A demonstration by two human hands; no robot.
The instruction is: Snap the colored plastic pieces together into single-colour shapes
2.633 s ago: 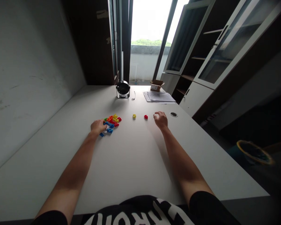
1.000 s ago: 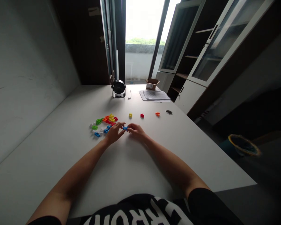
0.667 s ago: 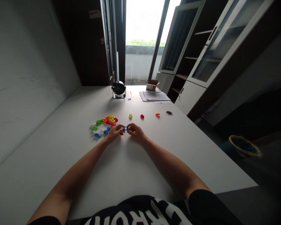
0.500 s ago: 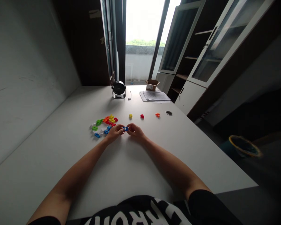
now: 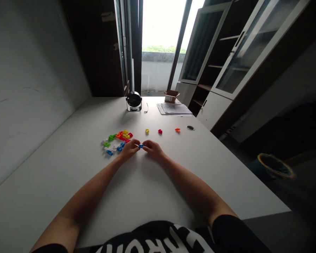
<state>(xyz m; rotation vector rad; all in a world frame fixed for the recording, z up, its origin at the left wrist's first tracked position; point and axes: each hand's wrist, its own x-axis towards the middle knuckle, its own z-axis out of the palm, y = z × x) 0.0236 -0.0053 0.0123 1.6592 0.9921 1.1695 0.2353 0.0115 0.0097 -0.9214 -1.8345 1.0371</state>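
Observation:
Between my two hands, a small blue plastic piece (image 5: pixel 140 146) is pinched just above the white table (image 5: pixel 144 189). My left hand (image 5: pixel 130 149) grips it from the left with fingers closed. From the other side my right hand (image 5: pixel 152 148) closes its fingertips on the same piece. Part of it is hidden by the fingers. Left of my left hand lies a loose cluster of small plastic pieces: green (image 5: pixel 112 137), orange (image 5: pixel 119 134), blue (image 5: pixel 109 152), plus white, red and yellow ones. Beyond my hands sit a yellow piece (image 5: pixel 147 131), a red piece (image 5: pixel 160 131) and an orange piece (image 5: pixel 177 130), spaced apart in a row.
A round black device on a silver stand (image 5: pixel 134 101) is at the table's far side. Papers (image 5: pixel 175 109) and an open cardboard box (image 5: pixel 171 96) lie at the far right. A cable hole (image 5: pixel 190 128) is near the right edge; a bin (image 5: pixel 275 165) stands off the table.
The blue piece has turned slightly between my fingertips, showing more of its blue side. Both hands stay in nearly the same place, and the pieces on the table have not moved.

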